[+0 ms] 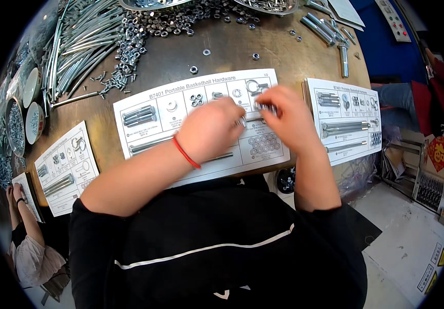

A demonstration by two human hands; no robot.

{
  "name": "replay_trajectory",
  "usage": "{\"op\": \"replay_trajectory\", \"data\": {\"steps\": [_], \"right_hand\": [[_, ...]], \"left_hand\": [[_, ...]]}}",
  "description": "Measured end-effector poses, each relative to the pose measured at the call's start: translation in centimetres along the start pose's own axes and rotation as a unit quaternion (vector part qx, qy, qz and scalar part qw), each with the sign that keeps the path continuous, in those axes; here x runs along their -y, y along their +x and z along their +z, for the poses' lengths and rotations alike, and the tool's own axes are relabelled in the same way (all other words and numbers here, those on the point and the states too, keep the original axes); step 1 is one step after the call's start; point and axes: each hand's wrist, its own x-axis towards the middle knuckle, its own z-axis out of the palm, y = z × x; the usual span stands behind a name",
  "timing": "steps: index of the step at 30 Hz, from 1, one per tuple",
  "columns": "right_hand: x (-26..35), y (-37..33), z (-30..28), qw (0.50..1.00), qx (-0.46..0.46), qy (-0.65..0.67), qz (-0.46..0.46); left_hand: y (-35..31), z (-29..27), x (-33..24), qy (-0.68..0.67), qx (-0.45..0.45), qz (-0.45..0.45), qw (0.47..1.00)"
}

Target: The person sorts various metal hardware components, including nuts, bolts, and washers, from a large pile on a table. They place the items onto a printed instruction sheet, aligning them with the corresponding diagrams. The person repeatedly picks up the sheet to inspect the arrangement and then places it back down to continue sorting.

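Note:
A white hardware card lies at the table's front edge, divided into boxes showing bolts, nuts, washers and long rods; whether each is printed or real I cannot tell. Over its middle, my left hand is closed, fingertips pinched around a small shiny metal ring. Just right of it, my right hand curls its fingers around small shiny metal pieces, partly hidden, close to a silver ring clamp at the card's upper right. The two hands stay a little apart. A red cord circles my left wrist.
Behind the card are heaped nuts, long rods and metal bowls. Thick bolts lie at the back right. A stack of cards is on the right, another card on the left. A person's hands work far left.

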Motion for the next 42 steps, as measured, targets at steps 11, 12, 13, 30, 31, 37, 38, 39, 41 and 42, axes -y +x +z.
{"op": "replay_trajectory", "data": {"steps": [11,12,13,30,31,37,38,39,41,42], "right_hand": [[-2.0,-7.2,1.6,0.998,0.024,-0.047,0.023],[-1.1,-7.3,1.2,0.998,0.018,-0.042,0.035],[-0.2,-7.2,0.5,0.998,0.009,-0.040,0.045],[-2.5,24.3,11.1,0.994,-0.042,-0.082,0.056],[-2.7,24.4,11.3,0.995,-0.044,-0.076,0.045],[-3.5,23.4,11.6,0.993,-0.065,-0.078,-0.061],[-3.4,23.5,11.5,0.992,-0.064,-0.082,-0.066],[-3.3,23.5,11.5,0.992,-0.064,-0.085,-0.071],[-3.3,23.5,11.6,0.992,-0.068,-0.083,-0.060],[-3.4,23.4,11.7,0.993,-0.070,-0.082,-0.054]], "left_hand": [[-1.8,6.5,-2.4,0.054,0.011,0.000,0.998],[-2.2,5.2,-3.1,0.033,0.021,-0.020,0.999],[-2.3,4.0,-3.2,0.023,0.017,-0.010,1.000],[11.4,-7.2,14.7,0.210,-0.100,-0.222,0.947],[11.3,-7.1,14.9,0.212,-0.098,-0.220,0.947],[9.2,-7.2,14.8,0.081,-0.068,-0.257,0.961],[8.9,-7.4,14.9,0.053,-0.051,-0.275,0.959],[8.7,-7.7,14.9,0.025,-0.034,-0.291,0.956],[8.5,-7.9,15.1,0.004,-0.051,-0.306,0.951],[8.5,-7.9,15.0,0.032,-0.085,-0.286,0.954]]}}
